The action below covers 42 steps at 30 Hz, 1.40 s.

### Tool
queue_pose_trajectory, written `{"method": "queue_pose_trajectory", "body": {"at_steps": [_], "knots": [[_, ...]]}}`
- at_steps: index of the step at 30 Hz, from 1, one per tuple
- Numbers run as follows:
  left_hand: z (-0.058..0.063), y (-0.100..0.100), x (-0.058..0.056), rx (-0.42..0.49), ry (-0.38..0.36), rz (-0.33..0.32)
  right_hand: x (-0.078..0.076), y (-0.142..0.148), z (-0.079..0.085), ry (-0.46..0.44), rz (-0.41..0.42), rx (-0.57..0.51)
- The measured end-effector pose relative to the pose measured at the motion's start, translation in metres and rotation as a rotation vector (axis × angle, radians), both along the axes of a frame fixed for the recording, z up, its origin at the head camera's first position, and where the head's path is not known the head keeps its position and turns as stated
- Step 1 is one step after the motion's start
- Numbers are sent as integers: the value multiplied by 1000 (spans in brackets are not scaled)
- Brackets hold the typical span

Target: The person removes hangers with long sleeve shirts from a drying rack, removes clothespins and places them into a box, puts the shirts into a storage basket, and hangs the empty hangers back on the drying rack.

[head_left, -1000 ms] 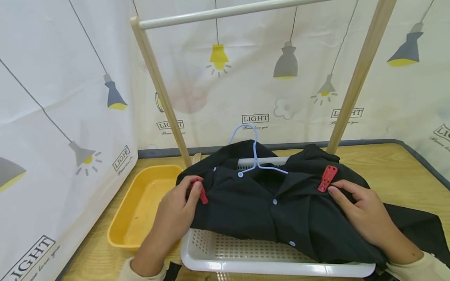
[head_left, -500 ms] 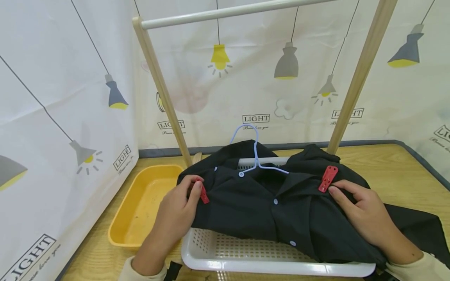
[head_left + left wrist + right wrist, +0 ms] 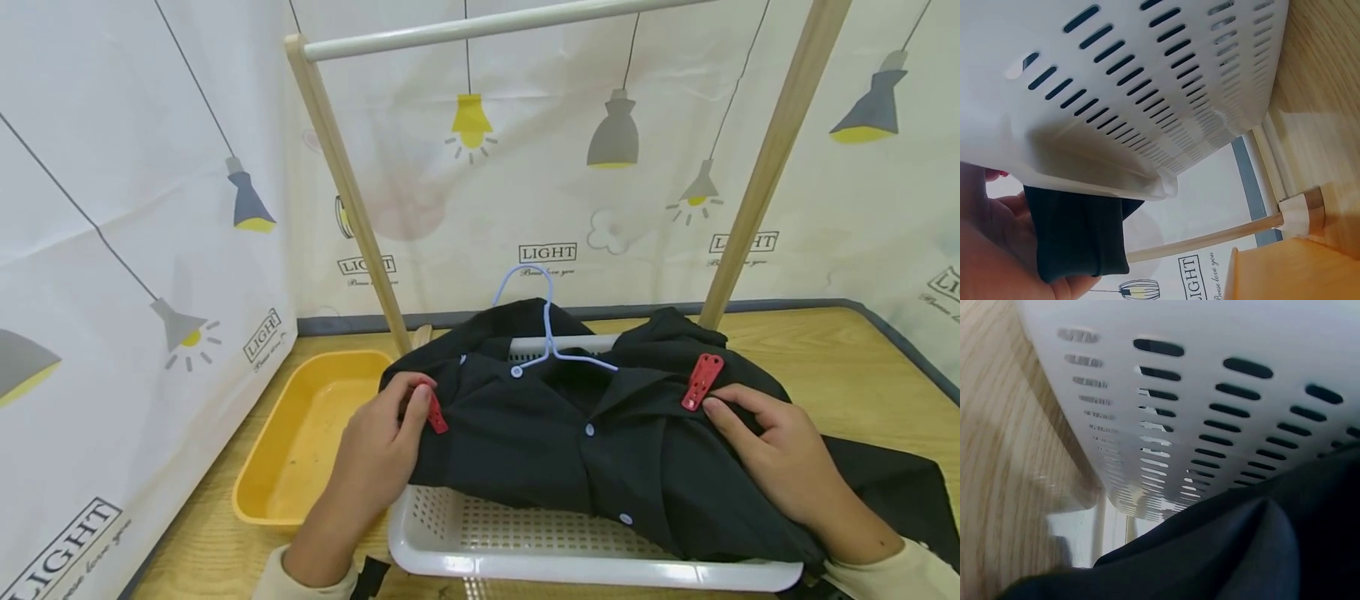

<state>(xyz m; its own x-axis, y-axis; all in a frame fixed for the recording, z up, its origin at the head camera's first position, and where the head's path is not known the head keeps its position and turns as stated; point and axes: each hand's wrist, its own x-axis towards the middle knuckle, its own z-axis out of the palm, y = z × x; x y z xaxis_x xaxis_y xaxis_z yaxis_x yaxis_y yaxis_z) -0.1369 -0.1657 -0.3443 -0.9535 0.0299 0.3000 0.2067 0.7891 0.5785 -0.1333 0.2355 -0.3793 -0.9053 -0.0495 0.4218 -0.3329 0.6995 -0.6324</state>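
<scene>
A black shirt (image 3: 517, 442) with pale buttons lies over a white slotted basket (image 3: 596, 571). The light blue hanger (image 3: 550, 333) pokes out at its collar. My left hand (image 3: 375, 442) pinches the cloth at the shirt's left side, the thumb overlapping a red clothespin (image 3: 437, 414). In the left wrist view, dark fabric (image 3: 1079, 231) hangs over the fingers. On the other side my right hand (image 3: 772, 450) pinches the shirt just beside a second red clothespin (image 3: 702, 382), fully visible. Dark cloth (image 3: 1229, 550) hides that hand in the right wrist view.
A yellow tray (image 3: 251, 475) stands left of the basket on the wooden table (image 3: 810, 350). Behind rises a rack with wooden posts (image 3: 772, 167) and a white crossbar (image 3: 480, 27). A lamp-printed sheet (image 3: 540, 192) walls the back and sides.
Both hands keep their places on the shirt. The whole head view has shifted very slightly; nothing else visibly differs.
</scene>
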Motion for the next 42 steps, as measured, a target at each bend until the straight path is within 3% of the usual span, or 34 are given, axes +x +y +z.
{"method": "queue_pose_trajectory", "body": {"at_steps": [16, 36, 42], "knots": [[1, 1, 0, 106, -19, -10, -1, 1, 0, -13, 3, 6], [0, 1, 1, 120, -8, -26, -1, 1, 0, -19, 11, 12], [2, 1, 1, 111, -50, -30, -1, 2, 1, -32, 7, 17]]}}
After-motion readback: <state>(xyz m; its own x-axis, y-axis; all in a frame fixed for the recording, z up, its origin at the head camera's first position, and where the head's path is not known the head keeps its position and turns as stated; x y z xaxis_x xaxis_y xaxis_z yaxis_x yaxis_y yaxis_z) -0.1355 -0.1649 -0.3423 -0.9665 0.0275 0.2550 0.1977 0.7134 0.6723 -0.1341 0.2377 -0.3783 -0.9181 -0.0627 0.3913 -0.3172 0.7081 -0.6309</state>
